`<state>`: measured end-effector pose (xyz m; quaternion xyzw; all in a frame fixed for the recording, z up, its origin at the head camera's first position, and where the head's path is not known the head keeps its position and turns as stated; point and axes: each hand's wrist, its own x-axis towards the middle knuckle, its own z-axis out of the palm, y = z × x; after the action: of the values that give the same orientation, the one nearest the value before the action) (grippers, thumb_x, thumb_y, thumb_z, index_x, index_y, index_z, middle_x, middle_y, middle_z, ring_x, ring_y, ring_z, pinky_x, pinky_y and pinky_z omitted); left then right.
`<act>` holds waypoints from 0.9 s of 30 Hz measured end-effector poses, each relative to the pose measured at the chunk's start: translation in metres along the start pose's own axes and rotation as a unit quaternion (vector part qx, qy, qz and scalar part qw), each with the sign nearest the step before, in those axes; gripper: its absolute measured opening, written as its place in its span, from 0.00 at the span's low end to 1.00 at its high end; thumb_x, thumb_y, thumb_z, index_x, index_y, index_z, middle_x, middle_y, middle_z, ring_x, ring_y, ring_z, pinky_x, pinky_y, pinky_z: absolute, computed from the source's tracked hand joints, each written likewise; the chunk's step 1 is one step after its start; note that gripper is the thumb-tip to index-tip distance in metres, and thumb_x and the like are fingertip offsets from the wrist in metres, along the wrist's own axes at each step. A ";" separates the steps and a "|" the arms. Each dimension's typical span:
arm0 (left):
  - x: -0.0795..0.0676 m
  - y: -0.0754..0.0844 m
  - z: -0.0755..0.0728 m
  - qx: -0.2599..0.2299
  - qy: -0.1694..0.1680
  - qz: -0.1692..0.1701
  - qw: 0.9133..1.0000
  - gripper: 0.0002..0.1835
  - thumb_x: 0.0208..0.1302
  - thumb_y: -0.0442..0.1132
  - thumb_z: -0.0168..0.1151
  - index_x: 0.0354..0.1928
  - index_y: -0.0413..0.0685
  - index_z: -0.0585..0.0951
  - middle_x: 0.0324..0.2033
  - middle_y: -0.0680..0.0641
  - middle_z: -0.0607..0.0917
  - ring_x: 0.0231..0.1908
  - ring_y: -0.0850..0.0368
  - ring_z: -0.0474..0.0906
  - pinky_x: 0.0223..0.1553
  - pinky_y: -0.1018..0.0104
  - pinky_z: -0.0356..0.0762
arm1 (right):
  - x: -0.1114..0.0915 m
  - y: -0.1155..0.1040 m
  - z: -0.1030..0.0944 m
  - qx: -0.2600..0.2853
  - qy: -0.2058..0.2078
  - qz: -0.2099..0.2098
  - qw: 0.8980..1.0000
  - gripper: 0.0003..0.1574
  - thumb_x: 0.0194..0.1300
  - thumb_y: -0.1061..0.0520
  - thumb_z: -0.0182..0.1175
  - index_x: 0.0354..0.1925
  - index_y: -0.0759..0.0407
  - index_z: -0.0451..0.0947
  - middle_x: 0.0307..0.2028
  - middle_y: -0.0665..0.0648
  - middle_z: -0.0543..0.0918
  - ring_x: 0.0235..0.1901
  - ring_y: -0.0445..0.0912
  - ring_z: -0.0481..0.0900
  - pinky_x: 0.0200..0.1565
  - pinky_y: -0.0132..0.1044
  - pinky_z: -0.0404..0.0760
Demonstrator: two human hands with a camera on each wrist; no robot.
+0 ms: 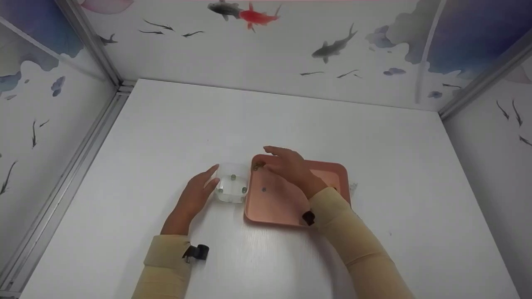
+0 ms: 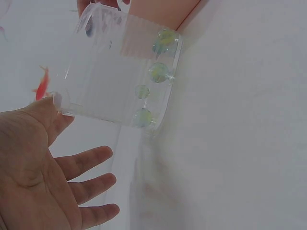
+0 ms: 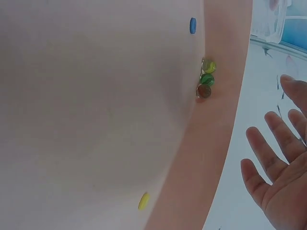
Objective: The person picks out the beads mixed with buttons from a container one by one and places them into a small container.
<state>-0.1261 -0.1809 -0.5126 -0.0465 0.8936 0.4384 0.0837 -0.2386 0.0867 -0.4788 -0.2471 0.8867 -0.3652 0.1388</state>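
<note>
A clear plastic container [image 1: 227, 196] with several greenish marbles [image 2: 158, 72] in it stands against the left side of a pink tray [image 1: 274, 211]. My left hand [image 1: 194, 193] touches the container's left side with thumb and index finger; its other fingers are spread straight in the left wrist view. Over the tray's back left corner is my right hand [image 1: 291, 166], fingers loosely extended and holding nothing. Close by, several marbles [image 3: 206, 79] lie in a row along the tray wall. A blue disc [image 3: 193, 25] and a yellow disc [image 3: 144, 201] also lie in the tray.
The white table [image 1: 199, 120] meets printed panels with fish at the back and both sides. Just right of the tray lies a small transparent thing [image 1: 353, 187], too faint to identify. Metal frame posts [image 1: 93, 41] stand at the corners.
</note>
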 end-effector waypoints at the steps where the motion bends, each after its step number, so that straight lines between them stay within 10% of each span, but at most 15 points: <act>1: 0.000 0.000 0.000 0.001 0.000 -0.001 1.000 0.30 0.75 0.56 0.42 0.75 0.55 0.57 0.71 0.40 0.61 0.72 0.40 0.52 0.72 0.44 0.47 | 0.001 0.000 0.000 0.000 -0.002 0.009 1.000 0.35 0.67 0.45 0.61 0.69 0.50 0.67 0.67 0.49 0.71 0.69 0.48 0.63 0.67 0.49 0.65; 20: -0.001 0.001 -0.001 -0.002 -0.004 -0.001 1.000 0.40 0.66 0.69 0.37 0.75 0.58 0.57 0.72 0.42 0.61 0.72 0.41 0.52 0.72 0.44 0.48 | 0.006 0.006 0.006 -0.045 -0.020 0.004 0.999 0.30 0.69 0.47 0.59 0.67 0.49 0.70 0.65 0.52 0.73 0.65 0.49 0.68 0.66 0.47 0.68; 27: 0.000 0.001 -0.001 0.000 0.001 -0.005 1.000 0.29 0.76 0.54 0.42 0.75 0.57 0.57 0.71 0.41 0.62 0.72 0.40 0.52 0.72 0.44 0.48 | 0.009 0.004 0.009 -0.085 -0.028 0.001 0.996 0.22 0.70 0.53 0.57 0.61 0.41 0.76 0.63 0.49 0.75 0.65 0.47 0.69 0.66 0.45 0.67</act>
<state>-0.1261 -0.1808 -0.5115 -0.0519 0.8934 0.4381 0.0850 -0.2437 0.0789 -0.4885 -0.2677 0.9106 -0.2809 0.1426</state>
